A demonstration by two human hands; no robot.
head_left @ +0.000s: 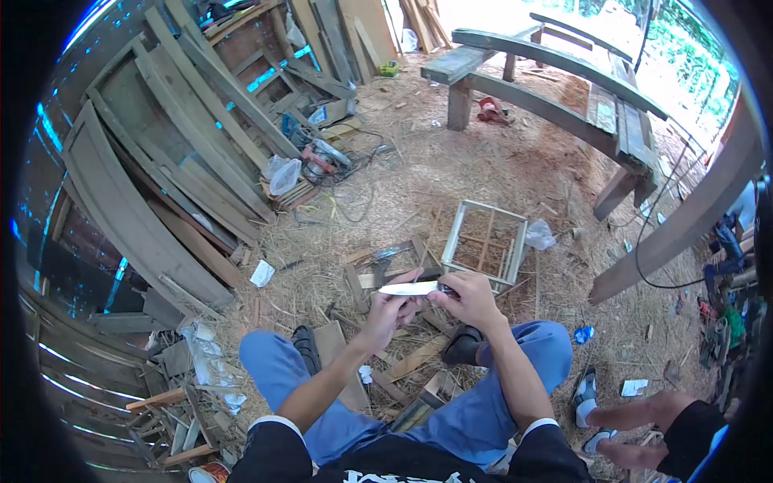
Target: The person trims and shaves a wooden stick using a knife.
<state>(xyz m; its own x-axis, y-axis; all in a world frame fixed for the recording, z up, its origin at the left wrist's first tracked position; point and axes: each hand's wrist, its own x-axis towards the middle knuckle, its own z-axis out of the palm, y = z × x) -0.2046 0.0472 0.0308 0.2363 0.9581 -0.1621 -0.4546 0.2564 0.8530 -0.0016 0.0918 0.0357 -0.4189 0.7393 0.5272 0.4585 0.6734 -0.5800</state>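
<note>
Over my lap I hold a knife (409,288) with a bright, pale blade lying almost level and pointing left. My right hand (469,299) is closed round its dark handle. At the blade's tip end, my left hand (392,315) has its thumb and fingers bent in against the blade. Just behind the blade is a slim dark piece (431,274), partly hidden by my fingers; what it is I cannot make out. Beneath my hands, a small wooden frame (354,283) lies on the ground.
A pale square frame (452,233) lies ahead on the straw-strewn ground. Long boards (153,209) lean at the left, near a red power tool (320,161). A wooden bench (555,113) stands at the back right. Another person's legs (636,419) show at the right.
</note>
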